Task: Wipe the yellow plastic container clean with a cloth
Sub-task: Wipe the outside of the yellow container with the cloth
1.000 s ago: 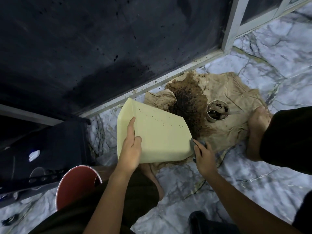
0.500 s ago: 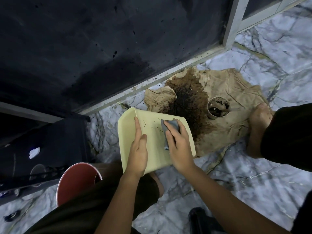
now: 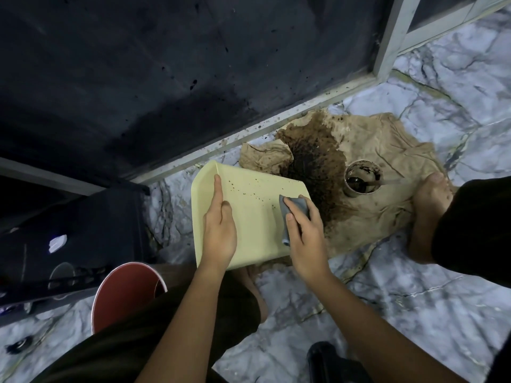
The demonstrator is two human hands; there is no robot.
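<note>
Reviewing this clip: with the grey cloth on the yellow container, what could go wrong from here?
1. The dark specks on the yellow container may smear rather than lift, since the grey cloth under the right hand is small.
2. The left hand only presses flat on the tilted container, so a hard stroke could slip it.
3. The small cup of dark residue stands close on the stained brown cloth; a wide swipe might tip it.

The right hand (image 3: 304, 239) covers most of the grey cloth (image 3: 294, 207); the frame's bottom edge crops both forearms.
</note>
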